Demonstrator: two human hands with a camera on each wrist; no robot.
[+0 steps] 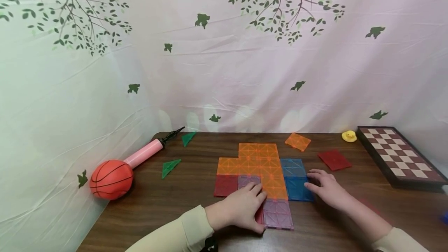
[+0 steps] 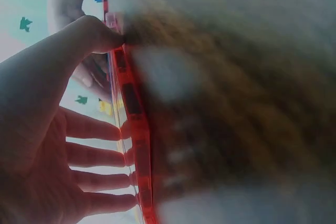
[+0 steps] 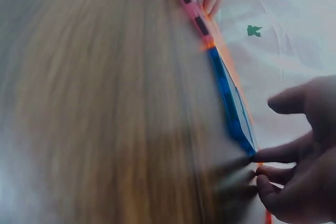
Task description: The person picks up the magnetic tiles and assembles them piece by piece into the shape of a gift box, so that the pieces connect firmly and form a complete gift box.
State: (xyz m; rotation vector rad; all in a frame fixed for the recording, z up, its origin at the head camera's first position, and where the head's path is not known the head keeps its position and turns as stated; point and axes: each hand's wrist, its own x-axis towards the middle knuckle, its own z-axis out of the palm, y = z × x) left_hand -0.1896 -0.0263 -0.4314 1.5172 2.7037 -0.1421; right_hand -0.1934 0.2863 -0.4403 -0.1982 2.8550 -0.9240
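My left hand (image 1: 243,207) lies over the lower left of a flat patchwork of translucent square magnetic tiles. In the left wrist view its straight fingers touch a red tile (image 2: 140,140), with the thumb at the tile's near edge. Orange tiles (image 1: 259,164) form the middle and back. A dark red tile (image 1: 225,185) and a purple tile (image 1: 246,181) sit left of centre, and another purple tile (image 1: 278,214) is at the front. My right hand (image 1: 329,190), loosely bent, has its fingertips by the right edge of two blue tiles (image 1: 299,188); it holds nothing.
Loose on the table are an orange tile (image 1: 298,142), a red tile (image 1: 334,160) and two green triangles (image 1: 170,167). A red ball (image 1: 111,180) and pink pump (image 1: 144,153) lie left. A yellow duck (image 1: 349,136) and a checkered board (image 1: 399,153) stand back right.
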